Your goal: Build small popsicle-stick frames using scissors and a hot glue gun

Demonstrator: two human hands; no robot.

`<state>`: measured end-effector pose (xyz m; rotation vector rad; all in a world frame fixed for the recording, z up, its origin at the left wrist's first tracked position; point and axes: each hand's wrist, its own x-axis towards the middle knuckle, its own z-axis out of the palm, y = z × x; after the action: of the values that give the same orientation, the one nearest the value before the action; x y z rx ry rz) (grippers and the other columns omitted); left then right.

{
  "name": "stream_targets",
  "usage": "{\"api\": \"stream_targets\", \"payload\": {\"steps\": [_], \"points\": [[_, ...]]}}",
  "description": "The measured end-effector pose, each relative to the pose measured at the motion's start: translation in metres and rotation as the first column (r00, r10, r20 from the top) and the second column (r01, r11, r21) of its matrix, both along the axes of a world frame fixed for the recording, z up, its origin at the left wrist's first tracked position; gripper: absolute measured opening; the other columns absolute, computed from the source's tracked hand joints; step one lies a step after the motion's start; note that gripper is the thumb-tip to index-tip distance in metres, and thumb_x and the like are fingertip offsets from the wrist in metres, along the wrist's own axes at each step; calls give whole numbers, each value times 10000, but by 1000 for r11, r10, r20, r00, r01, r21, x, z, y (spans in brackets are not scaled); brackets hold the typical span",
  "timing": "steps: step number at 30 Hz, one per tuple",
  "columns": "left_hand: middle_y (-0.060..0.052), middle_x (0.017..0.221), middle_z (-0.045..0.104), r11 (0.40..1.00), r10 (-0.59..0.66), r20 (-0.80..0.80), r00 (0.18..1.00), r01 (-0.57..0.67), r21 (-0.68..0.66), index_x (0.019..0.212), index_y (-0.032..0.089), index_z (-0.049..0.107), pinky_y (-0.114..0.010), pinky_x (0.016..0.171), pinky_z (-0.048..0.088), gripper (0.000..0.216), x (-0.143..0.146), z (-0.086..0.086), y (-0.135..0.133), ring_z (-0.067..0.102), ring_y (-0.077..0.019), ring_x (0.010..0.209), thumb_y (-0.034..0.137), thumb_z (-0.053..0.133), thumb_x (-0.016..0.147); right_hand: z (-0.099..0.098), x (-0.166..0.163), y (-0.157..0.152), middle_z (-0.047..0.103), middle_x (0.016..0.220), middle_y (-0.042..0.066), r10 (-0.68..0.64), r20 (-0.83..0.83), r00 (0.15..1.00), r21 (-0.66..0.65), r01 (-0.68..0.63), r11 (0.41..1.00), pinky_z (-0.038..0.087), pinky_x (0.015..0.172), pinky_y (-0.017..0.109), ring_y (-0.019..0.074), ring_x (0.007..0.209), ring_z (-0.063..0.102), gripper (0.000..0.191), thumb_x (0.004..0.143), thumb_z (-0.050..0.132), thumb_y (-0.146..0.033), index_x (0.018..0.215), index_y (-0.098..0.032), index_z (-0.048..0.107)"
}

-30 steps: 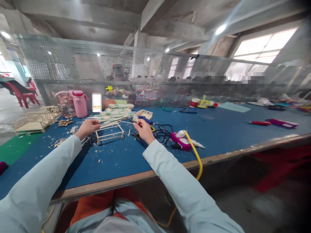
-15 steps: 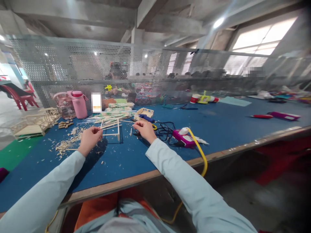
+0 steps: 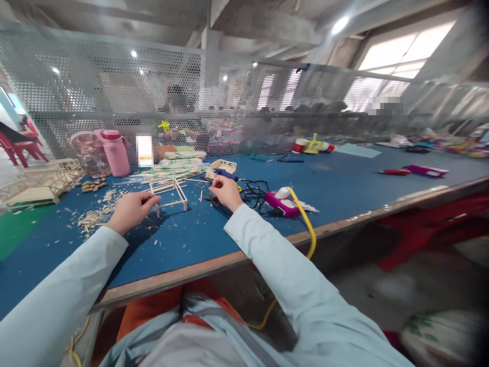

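My left hand (image 3: 132, 210) is closed, its thumb and fingertips at the near left corner of a small frame of thin wooden sticks (image 3: 173, 203). This frame is at the blue table top, its open side facing me. To the right, my right hand (image 3: 226, 192) is held in a pinch above black cables; whatever sits between its fingertips is too small to make out. A short loose stick (image 3: 201, 195) lies between the hands. Just behind the right hand are a blue-handled tool (image 3: 225, 174) and a small wooden stick tray (image 3: 228, 165).
Wood scraps (image 3: 95, 214) litter the table's left side. Behind are bundled sticks (image 3: 179, 165), a pink bottle (image 3: 116, 155) and finished stick models (image 3: 42, 183). A purple power strip (image 3: 280, 204) with a yellow cord (image 3: 308, 229) lies right. A perforated metal screen (image 3: 126, 97) borders the back.
The stick frame has tipped from nearly upright to a flatter slant, with my left hand still at its left side. My right hand stays pinched at about the same place. The view has shifted slightly.
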<state>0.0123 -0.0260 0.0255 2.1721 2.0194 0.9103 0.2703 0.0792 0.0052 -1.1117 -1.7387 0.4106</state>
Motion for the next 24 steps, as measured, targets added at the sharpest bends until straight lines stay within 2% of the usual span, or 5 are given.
{"api": "stream_targets", "payload": {"steps": [3, 10, 14, 17, 24], "points": [[-18, 634, 670, 992, -113, -42, 993, 111, -55, 760, 208, 704, -246, 557, 359, 390, 0, -1, 0, 555, -170, 577, 500, 447, 742, 2, 4, 1, 549, 540, -12, -58, -24, 998, 12, 59, 998, 368, 552, 238, 117, 519, 457, 117, 599, 462, -114, 564, -169, 559], [-42, 706, 683, 996, -83, -51, 995, 82, -33, 815, 202, 710, -261, 602, 405, 390, -1, -3, 2, 581, -186, 628, 468, 429, 765, 7, 10, 3, 635, 726, 38, -148, -186, 971, 108, 170, 979, 420, 637, 261, 146, 622, 519, 212, 707, 436, -223, 760, -155, 630], [-102, 1010, 657, 993, -66, -145, 987, 80, 91, 1005, 174, 672, -316, 794, 433, 418, 1, -4, 3, 596, -236, 886, 417, 399, 803, 3, -2, -12, 653, 878, 60, 47, 136, 990, 295, -86, 952, 430, 766, 297, 175, 791, 558, 292, 696, 433, -120, 855, -167, 673], [-124, 1098, 630, 994, -18, -215, 977, 41, 103, 1028, 152, 662, -349, 891, 406, 404, 3, -6, 3, 564, -259, 1005, 372, 402, 811, 1, -15, -29, 643, 933, 56, 141, 418, 898, 349, -301, 887, 411, 816, 313, 190, 881, 537, 288, 710, 478, -114, 863, -201, 705], [-92, 1058, 667, 1000, 26, -192, 981, -22, 20, 901, 200, 704, -329, 840, 426, 351, 4, -7, 3, 596, -263, 975, 381, 417, 808, -2, -33, -36, 648, 910, 77, 145, 635, 759, 309, -422, 852, 396, 737, 296, 171, 795, 504, 269, 858, 479, -295, 956, -180, 701]]}}
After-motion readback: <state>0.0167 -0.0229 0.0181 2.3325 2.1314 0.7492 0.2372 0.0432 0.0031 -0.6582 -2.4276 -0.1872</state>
